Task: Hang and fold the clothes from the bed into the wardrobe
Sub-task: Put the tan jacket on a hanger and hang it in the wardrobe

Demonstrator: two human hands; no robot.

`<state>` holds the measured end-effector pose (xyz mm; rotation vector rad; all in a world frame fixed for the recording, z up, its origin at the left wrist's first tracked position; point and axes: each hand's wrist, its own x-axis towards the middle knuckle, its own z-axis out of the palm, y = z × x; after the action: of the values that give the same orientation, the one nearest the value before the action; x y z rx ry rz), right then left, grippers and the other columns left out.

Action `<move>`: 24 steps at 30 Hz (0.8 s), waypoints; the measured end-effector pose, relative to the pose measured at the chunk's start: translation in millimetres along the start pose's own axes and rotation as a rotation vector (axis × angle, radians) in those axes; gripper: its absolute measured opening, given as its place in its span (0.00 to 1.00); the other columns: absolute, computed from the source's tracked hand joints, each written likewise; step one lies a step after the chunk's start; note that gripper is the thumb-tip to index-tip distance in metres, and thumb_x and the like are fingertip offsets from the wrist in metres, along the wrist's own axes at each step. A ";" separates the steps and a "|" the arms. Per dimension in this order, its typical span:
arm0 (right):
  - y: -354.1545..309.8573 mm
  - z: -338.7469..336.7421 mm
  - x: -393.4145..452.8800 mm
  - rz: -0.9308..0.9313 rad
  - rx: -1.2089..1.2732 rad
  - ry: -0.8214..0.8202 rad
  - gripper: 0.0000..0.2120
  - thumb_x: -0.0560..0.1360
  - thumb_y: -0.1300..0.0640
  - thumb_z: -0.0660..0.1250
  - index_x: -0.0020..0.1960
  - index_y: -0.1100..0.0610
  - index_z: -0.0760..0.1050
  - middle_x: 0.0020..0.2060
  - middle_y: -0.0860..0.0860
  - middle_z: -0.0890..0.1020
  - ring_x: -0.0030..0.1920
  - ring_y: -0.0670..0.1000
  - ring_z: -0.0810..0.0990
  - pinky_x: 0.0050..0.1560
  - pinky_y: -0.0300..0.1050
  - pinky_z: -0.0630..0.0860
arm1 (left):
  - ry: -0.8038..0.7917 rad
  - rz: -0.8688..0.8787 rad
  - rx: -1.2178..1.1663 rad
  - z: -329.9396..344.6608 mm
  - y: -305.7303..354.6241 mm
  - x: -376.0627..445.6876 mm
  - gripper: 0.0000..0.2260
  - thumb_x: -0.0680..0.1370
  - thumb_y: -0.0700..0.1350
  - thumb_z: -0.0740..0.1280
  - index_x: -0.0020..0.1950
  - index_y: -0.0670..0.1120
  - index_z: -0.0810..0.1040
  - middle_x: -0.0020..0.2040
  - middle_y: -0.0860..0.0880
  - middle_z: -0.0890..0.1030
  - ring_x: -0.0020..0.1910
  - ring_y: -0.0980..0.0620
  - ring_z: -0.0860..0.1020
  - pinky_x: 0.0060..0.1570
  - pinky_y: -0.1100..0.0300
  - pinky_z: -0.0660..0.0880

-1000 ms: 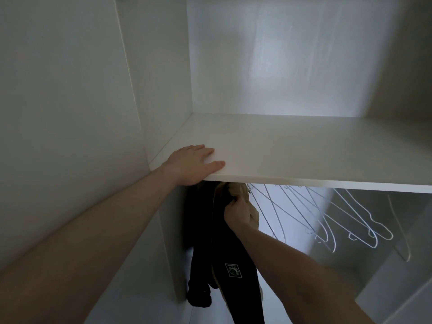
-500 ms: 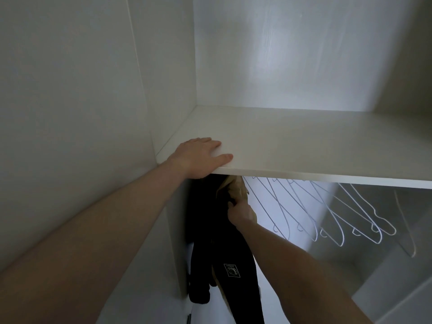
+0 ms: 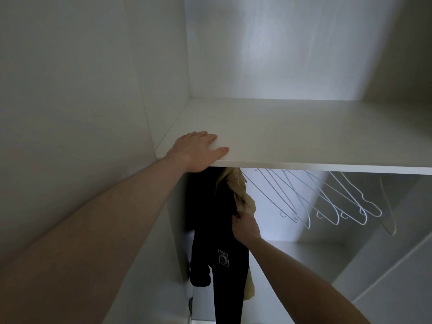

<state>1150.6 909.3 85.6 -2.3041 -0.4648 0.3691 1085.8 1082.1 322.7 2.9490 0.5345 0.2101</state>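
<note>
From the head camera, looking up into a white wardrobe [image 3: 93,78], the left hand [image 3: 198,150] lies flat on the front left corner of the shelf [image 3: 304,136], fingers straight and spread on the top surface, thumb along the front edge, holding nothing. Below the shelf, hard against the left wall of the hanging space, a black garment [image 3: 224,253] hangs down long, with a small white printed label on its front and a darker bunched part lower on its left side. Just behind and to the right of it hangs a tan garment [image 3: 243,197], its top going up under the shelf edge and a bit of its hem showing low beside the black one. The right hand [image 3: 245,228] reaches up from the lower right, its fingers curled and pinching the cloth where the tan garment meets the black one; which of the two it actually grips cannot be told, as the fingertips are hidden in the folds. To the right, a row of empty white wire hangers [image 3: 327,199] hangs slanted under the shelf, apart from the clothes, with one more hanger alone farther right
</note>
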 end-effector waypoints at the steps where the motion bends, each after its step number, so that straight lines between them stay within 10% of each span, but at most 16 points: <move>1: 0.7 -3.4 -6.3 0.002 -0.009 -0.015 0.16 0.83 0.54 0.58 0.64 0.60 0.77 0.55 0.56 0.83 0.51 0.56 0.81 0.49 0.46 0.76 | 0.001 0.000 0.000 -0.3 0.7 -0.5 0.36 0.78 0.73 0.52 0.82 0.56 0.60 0.83 0.50 0.58 0.81 0.47 0.57 0.80 0.47 0.53; 6: 11.4 -26.6 -22.3 -0.014 0.008 0.021 0.17 0.83 0.53 0.62 0.68 0.59 0.77 0.62 0.56 0.81 0.61 0.58 0.81 0.57 0.44 0.75 | 0.004 0.008 -0.002 -3.0 3.6 -4.0 0.35 0.79 0.72 0.53 0.82 0.55 0.61 0.83 0.50 0.59 0.81 0.47 0.58 0.79 0.48 0.54; 14: 36.6 -88.9 -12.7 -0.066 0.000 0.233 0.26 0.81 0.51 0.68 0.76 0.53 0.67 0.71 0.51 0.73 0.50 0.48 0.82 0.59 0.44 0.77 | 0.011 -0.013 -0.017 -1.7 3.5 -4.5 0.35 0.78 0.73 0.54 0.82 0.56 0.61 0.83 0.51 0.58 0.81 0.48 0.58 0.79 0.50 0.54; 24: 63.6 -126.1 38.8 0.044 -0.127 0.097 0.34 0.81 0.52 0.68 0.81 0.57 0.57 0.77 0.56 0.67 0.68 0.58 0.77 0.67 0.50 0.74 | 0.031 -0.042 -0.082 1.6 0.7 0.0 0.36 0.76 0.73 0.59 0.80 0.58 0.64 0.82 0.55 0.60 0.81 0.52 0.58 0.79 0.54 0.52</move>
<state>1248.8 806.6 120.9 -2.4463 -0.4000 0.2536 1086.2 1081.2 321.2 2.8566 0.5771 0.2672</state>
